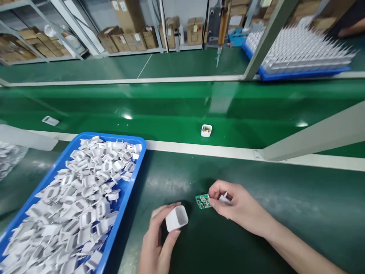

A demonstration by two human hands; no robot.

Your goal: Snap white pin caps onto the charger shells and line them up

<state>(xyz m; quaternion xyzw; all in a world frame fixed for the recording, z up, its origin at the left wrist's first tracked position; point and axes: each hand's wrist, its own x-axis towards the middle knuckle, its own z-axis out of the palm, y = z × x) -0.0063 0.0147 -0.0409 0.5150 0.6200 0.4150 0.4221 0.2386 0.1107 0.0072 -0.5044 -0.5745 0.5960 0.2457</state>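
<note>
Left hand (158, 239): thumb and fingers closed on the sides of a white housing (171, 221), mouth tipped right. Go light on the walls; squeezing could pull the mouth out of square. Right hand (241, 207): thumb and forefinger pinched shut on the right end of a green circuit board (202, 201), white plug piece (226, 199) in the same hand. Board and housing sit near each other over the desk (176, 171), not touching. Best practice: grip board by edges, off the components, square to the mouth, no forcing.

Can't see: housing interior floor, board end under the fingertips, any wires to the plug piece, whether the housing touches the desk.

Blue tray (143, 148) at left, heaped with white parts (88, 179), cut off by the frame. Farther, on the green belt (159, 121): white unit (206, 131), yellow bit inside, too small to identify. Top right: another person's hand (353, 29), mostly cropped.
</note>
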